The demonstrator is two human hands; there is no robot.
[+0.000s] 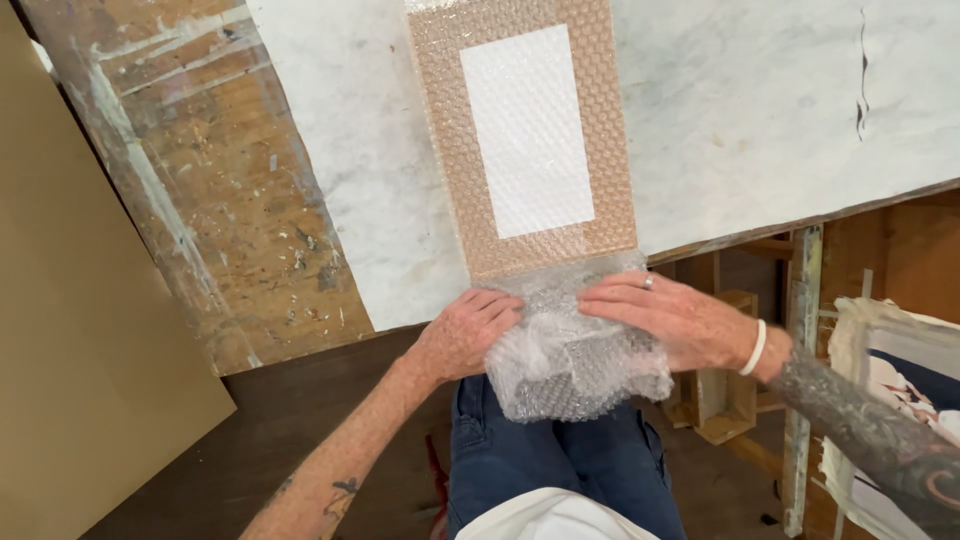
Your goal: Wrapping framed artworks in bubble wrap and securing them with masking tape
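Grip: left hand (468,330) and right hand (672,318) both lie flat, fingers extended, pressing a bunched roll of clear bubble wrap (570,362) at the surface's near edge, 6 o'clock of frame centre. Bubble wrap sheet runs toward 12 o'clock over a brown cardboard panel (530,135) with a white rectangle. White marbled surface (760,110). Tan board (80,330) at 9 o'clock.

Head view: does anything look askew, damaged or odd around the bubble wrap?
The bubble wrap is bunched into a loose wad hanging past the table edge, under the left hand and right hand. The flat brown board lies slightly tilted. The white tabletop has a dark crack.
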